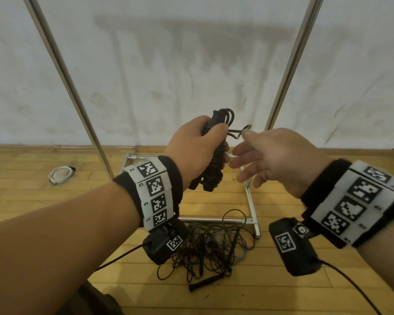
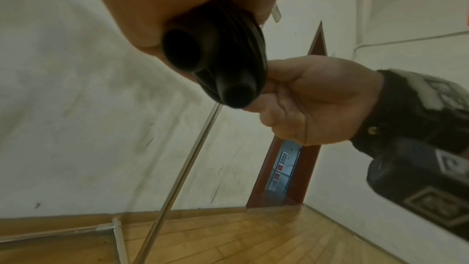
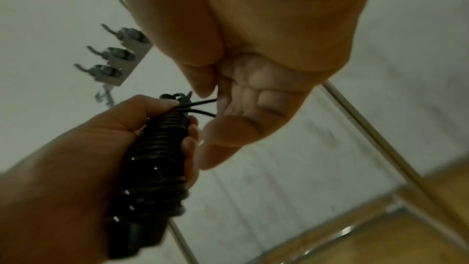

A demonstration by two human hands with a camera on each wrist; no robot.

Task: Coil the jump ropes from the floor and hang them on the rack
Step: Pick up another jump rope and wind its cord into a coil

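Observation:
My left hand (image 1: 198, 146) grips a black jump rope bundle (image 1: 214, 169), its cord wound tightly round the two handles, held upright in front of the rack. A small cord loop (image 1: 239, 133) sticks out near the bundle's top. My right hand (image 1: 248, 137) pinches that loop between thumb and forefinger, the other fingers spread loosely. The right wrist view shows the bundle (image 3: 157, 158) and two cord strands (image 3: 203, 103) running into the pinch. The left wrist view shows the handle ends (image 2: 215, 57). A tangled pile of more ropes (image 1: 209, 246) lies on the floor below.
The rack's two slanted metal poles (image 1: 66, 87) (image 1: 291, 64) rise from a metal base frame (image 1: 250, 201) on the wooden floor against a white wall. A row of hooks (image 3: 111, 55) sits high on the rack. A white round object (image 1: 60, 175) lies at left.

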